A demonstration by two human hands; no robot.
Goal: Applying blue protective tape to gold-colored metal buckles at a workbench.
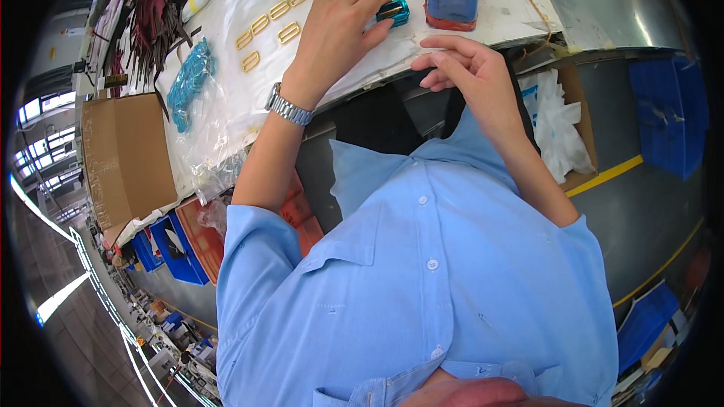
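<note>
My left hand [335, 38], with a metal watch [289, 105] on its wrist, reaches over the white-covered table [354, 83]. Its thumb and forefinger close on a teal-wrapped buckle [394, 12], with a bit of gold showing inside the wrap. To the left of that hand lie several gold buckles [260, 23], most in a slanting row and others just below it. My right hand [471, 68] hovers by the table's near edge, fingers loosely bent and apart, with nothing seen in them. Just beyond it stands a blue tape dispenser [451, 0].
A teal bundle [191, 83] in clear plastic lies on the table's left, near dark strips [158, 15] and a cardboard box [128, 158]. A carton with white plastic bags [558, 124] stands below the right end. Blue crates [671, 113] are on the floor.
</note>
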